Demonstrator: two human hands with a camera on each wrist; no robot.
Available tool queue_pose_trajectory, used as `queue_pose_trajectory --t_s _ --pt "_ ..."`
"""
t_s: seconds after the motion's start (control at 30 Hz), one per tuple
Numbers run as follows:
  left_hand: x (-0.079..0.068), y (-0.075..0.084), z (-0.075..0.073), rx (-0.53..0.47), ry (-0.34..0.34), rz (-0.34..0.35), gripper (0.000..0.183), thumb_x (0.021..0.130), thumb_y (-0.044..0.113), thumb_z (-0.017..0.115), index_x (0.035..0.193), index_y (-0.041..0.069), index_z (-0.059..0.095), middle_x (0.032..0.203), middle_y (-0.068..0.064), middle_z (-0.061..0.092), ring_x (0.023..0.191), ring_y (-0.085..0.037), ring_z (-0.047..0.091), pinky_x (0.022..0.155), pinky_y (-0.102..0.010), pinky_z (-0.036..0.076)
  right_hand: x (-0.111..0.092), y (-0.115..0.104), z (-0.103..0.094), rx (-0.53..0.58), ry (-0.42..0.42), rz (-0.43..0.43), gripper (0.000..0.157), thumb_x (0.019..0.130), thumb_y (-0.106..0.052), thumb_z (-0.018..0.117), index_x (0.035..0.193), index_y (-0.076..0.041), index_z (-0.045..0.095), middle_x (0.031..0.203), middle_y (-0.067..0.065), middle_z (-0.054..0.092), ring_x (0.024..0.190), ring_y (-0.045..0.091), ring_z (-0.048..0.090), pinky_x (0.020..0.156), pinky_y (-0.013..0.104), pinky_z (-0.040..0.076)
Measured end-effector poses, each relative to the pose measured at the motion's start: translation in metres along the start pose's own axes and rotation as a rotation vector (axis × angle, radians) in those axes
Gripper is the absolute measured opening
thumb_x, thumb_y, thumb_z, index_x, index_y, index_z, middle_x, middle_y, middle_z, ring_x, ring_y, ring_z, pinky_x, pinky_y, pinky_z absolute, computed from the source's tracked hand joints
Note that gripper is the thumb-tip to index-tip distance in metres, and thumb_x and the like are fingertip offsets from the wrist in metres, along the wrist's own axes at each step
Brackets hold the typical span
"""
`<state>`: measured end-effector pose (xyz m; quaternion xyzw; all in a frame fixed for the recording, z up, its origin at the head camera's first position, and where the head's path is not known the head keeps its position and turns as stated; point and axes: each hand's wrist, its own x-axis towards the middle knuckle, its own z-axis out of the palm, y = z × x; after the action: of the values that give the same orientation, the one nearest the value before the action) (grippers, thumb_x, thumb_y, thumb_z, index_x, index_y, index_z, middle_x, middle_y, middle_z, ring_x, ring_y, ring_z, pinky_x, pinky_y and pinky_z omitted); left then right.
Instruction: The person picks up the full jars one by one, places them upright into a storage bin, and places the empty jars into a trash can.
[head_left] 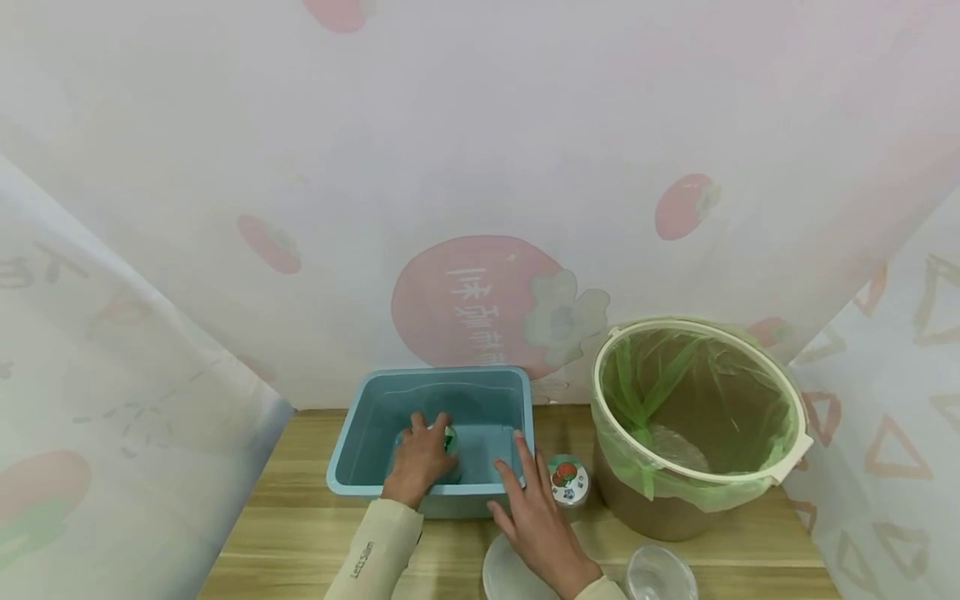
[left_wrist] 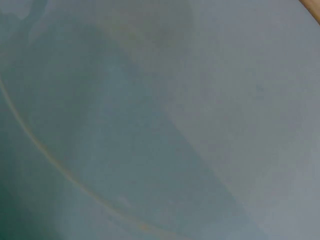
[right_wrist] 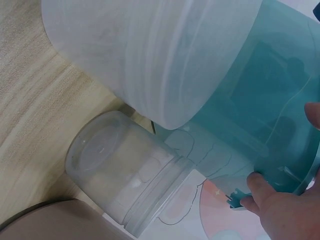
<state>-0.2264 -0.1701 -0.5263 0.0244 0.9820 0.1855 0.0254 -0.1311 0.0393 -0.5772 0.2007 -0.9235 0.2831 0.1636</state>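
Note:
My left hand point(head_left: 422, 457) reaches over the front rim into a blue-green plastic tub point(head_left: 486, 454). Its bent fingers grip a round jar point(head_left: 452, 443) with a green mark on top; the palm hides much of the jar. The left wrist view is filled by pale, blurred surfaces. My right hand point(head_left: 538, 521) has its fingers spread and touches the tub's front right corner. Just right of those fingers stands a clear jar point(right_wrist: 127, 167) with a tomato picture on its lid point(head_left: 568, 478). A larger translucent container point(right_wrist: 145, 55) is below the right hand.
A brown bin point(head_left: 645, 508) with a cream rim and green bag liner point(head_left: 637, 400) stands to the right. A clear plastic cup point(head_left: 660, 575) is at the table's front. Behind the wooden table point(head_left: 277, 500) rises a printed fabric wall point(head_left: 480, 167).

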Motion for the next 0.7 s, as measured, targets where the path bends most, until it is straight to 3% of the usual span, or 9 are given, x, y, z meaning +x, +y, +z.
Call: queue_pose_trajectory --t_s 0.27,0.7 --pt "0.0010 -0.0020 0.0041 0.037 -0.047 -0.007 0.063 0.084 0.016 0.095 0.139 0.011 0.063 0.129 -0.032 0.051 0.101 -0.050 0.064 0.079 -0.061 0.061 -0.0020 -0.0014 -0.0005 -0.002 0.015 -0.018 0.058 0.101 -0.030 0.080 0.152 -0.008 0.061 0.178 0.026 0.023 0.153 0.059 0.039 0.103 0.058 0.059" --pt "0.0027 -0.0011 0.0037 0.081 -0.118 -0.023 0.069 0.077 0.021 0.100 0.134 0.010 0.062 0.123 -0.030 0.054 0.085 -0.043 0.066 0.076 -0.058 0.061 -0.0017 -0.0008 0.0002 -0.013 0.073 -0.062 0.060 0.098 -0.026 0.084 0.149 -0.006 0.062 0.175 0.029 0.027 0.148 0.060 0.042 0.095 0.056 0.063"
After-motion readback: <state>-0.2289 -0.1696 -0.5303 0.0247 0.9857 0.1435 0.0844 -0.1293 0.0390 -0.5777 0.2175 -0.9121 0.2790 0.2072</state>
